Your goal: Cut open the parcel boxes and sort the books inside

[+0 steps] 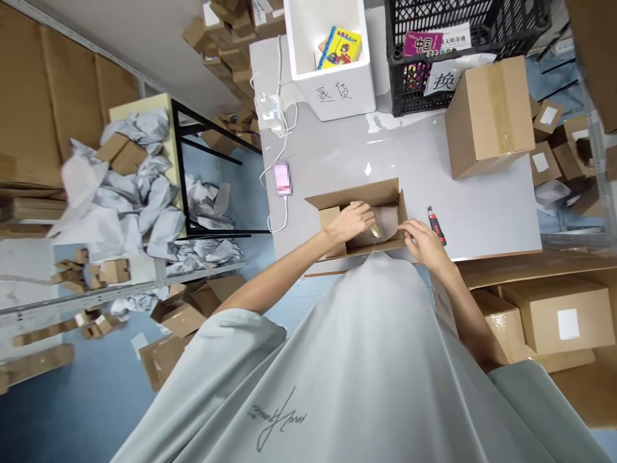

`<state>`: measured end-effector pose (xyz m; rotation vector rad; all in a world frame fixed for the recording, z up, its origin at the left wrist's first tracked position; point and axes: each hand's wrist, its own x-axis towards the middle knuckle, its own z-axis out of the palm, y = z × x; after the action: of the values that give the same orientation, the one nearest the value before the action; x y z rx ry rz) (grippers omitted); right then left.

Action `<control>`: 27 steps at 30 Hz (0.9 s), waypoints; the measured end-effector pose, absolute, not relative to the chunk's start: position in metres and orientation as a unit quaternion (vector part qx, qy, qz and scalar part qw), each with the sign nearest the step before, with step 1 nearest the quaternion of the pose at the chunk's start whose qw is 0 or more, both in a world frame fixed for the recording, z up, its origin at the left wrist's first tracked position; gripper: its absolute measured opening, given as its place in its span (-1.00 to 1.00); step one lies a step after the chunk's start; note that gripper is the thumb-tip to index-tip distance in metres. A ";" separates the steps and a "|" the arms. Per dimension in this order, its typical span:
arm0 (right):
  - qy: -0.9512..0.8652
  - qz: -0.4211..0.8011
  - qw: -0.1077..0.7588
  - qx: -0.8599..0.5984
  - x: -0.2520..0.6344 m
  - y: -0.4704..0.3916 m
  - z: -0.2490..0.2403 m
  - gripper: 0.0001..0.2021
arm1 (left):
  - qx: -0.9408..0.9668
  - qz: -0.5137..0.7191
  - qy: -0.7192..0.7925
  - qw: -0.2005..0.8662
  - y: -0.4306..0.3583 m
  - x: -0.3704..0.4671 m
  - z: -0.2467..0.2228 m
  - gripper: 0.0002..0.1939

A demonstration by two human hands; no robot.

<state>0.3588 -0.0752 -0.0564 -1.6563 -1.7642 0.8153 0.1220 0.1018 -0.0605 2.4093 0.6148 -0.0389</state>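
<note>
Spanning the middle, a pale table (409, 151) bears a taped carton (491, 116) at two o'clock from an open carton (364, 192) by the near edge. The left hand (353, 219) dips inside, fingers curled beside a tan scrap (376, 230), hold unclear; the right hand (425, 243), at three o'clock, has fingertips by the carton's side, grasp indistinct. Just past it lies a red-black cutter (436, 226).

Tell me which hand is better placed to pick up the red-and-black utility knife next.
Probably the right hand: the utility knife lies just beside it, while the left hand is farther away, over the open cardboard box.
</note>
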 end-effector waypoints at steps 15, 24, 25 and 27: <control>-0.428 0.419 0.522 -0.607 0.307 -0.042 -0.006 -0.28 | 0.366 0.531 0.518 0.562 0.051 0.026 0.030 -0.34; -0.367 0.483 0.577 -0.547 0.252 -0.011 0.036 -0.43 | 0.207 0.500 0.440 0.716 -0.014 0.043 -0.006 -0.25; -0.362 0.498 0.568 -0.546 0.254 -0.011 0.038 -0.42 | 0.237 0.495 0.430 0.717 -0.012 0.035 -0.007 -0.18; -0.354 0.526 0.548 -0.546 0.259 -0.010 0.042 -0.39 | 0.322 0.486 0.412 0.701 -0.004 0.017 -0.007 0.01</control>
<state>0.2594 -0.0100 0.0422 -1.2926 -0.8391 1.2452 0.0172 -0.0041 -0.0072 0.7173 0.9175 1.0814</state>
